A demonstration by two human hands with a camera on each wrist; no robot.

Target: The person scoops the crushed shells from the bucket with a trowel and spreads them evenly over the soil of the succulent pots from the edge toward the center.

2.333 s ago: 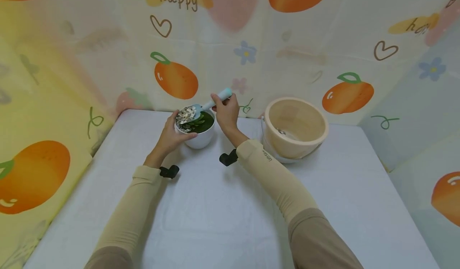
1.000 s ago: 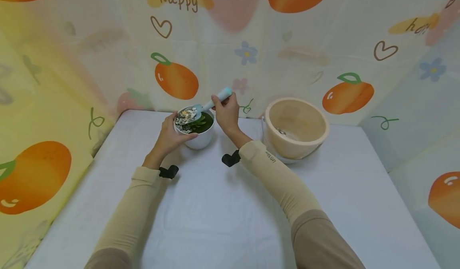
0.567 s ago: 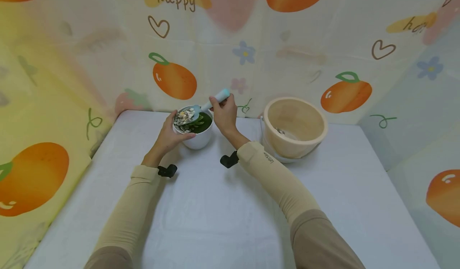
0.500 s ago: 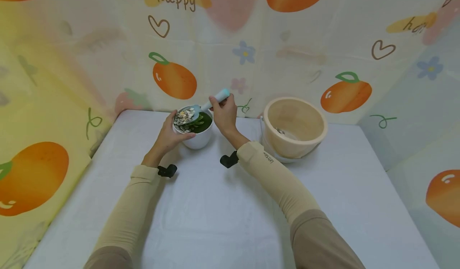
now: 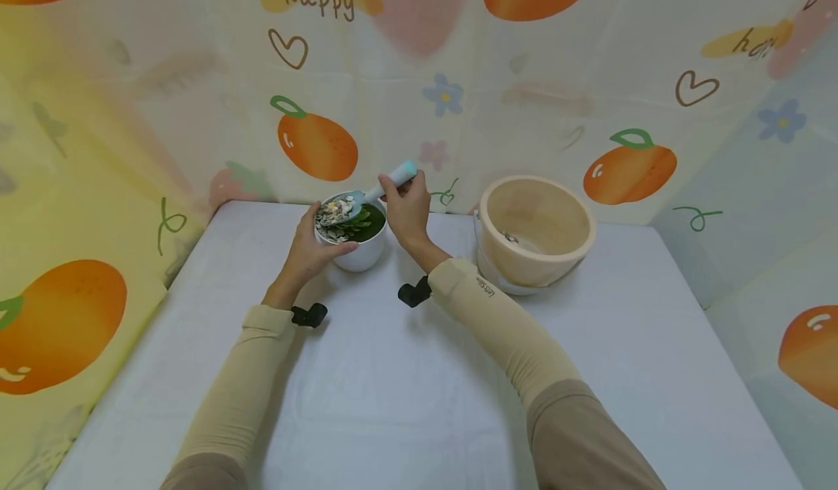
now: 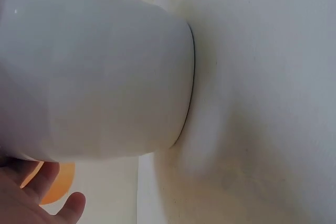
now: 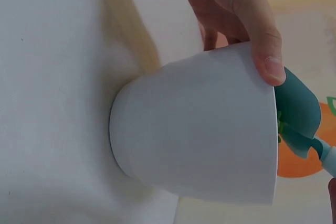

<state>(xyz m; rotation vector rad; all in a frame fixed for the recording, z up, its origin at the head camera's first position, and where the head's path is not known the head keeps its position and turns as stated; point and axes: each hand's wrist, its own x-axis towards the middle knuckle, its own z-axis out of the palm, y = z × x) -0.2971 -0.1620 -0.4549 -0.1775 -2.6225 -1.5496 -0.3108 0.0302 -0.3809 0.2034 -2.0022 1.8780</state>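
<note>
A white flowerpot (image 5: 358,259) stands on the table at the back, left of the middle. Green leaves (image 5: 361,222) and pale stone chips (image 5: 335,212) show inside it. My left hand (image 5: 306,251) grips the pot from its left side, thumb along the near rim. My right hand (image 5: 409,212) pinches the handle of a light blue hand trowel (image 5: 402,173). In the head view, the trowel slants down leftward, its blade over the leaves and beside the chips. The right wrist view shows the trowel's blade (image 7: 300,109) just past the pot's rim. Whether chips still lie on the blade is unclear.
A cream bucket (image 5: 556,263) with a wire handle stands to the right of my right hand; a few small chips (image 5: 509,238) lie at its bottom. White cloth covers the table (image 5: 380,395). A fruit-printed curtain (image 5: 393,97) rises close behind the pot and bucket.
Both hands keep their holds, and the trowel stays over the pot. The chips by the blade look slightly rearranged. The head view has shifted a little.
</note>
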